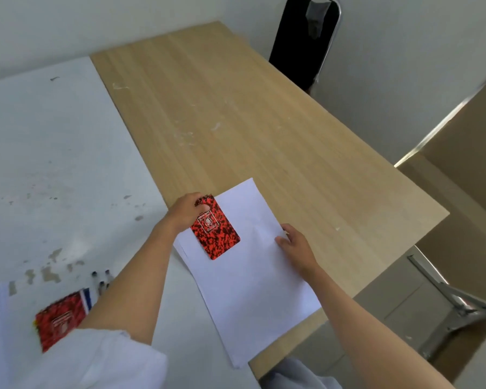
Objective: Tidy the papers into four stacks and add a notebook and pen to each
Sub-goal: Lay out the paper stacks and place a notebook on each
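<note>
While our left hand (187, 210) pinches the top, spiral edge of the red notebook (215, 230), its fingers curled over that edge, the notebook lies on the upper left part of a stack of white paper (253, 282) that straddles the seam between the white table (54, 150) and the wooden table (236, 108). Our right hand (293, 244) rests on the stack's right edge with its fingers straight and slightly apart, holding nothing.

The stack hangs past the near edge of the wooden table, so we judge that a push from either hand could tip sheets toward the floor. Letting the notebook go near the corner could leave it crooked, and dragging it would probably fan the top sheets. No pen sits on this stack yet; the pens (103, 280) lie well apart to the left, beside more notebooks (61, 321), partly hidden by our forearm. Reaching across for one, our sleeve (101, 363) could sweep those aside.
</note>
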